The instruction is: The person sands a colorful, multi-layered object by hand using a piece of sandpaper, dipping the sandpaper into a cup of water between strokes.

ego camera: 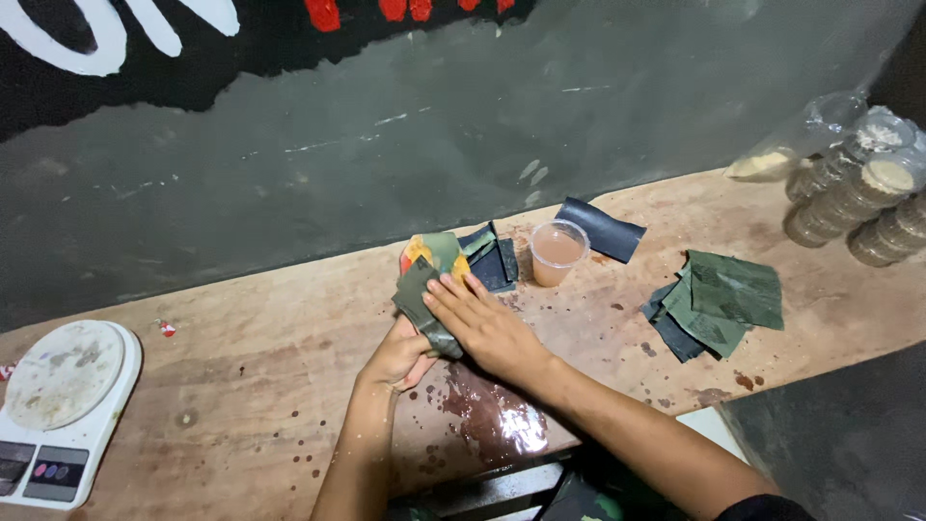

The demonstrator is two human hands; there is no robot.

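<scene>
While both hands work at the desk [289, 318], a green sheet [422, 307] is held.
Left hand [397, 355] fingers clamped beneath it; right hand [485, 326] fingers together, pressed flat on top; plastic cup [558, 252] just beyond fingertips.

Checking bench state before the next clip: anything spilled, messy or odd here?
Yes. A wet reddish-brown puddle glistens on the wooden bench near its front edge, just below both hands, with dark drips scattered around it. The plastic cup of brownish liquid stands upright. The sandpaper sheets lie in a loose, askew heap.
</scene>
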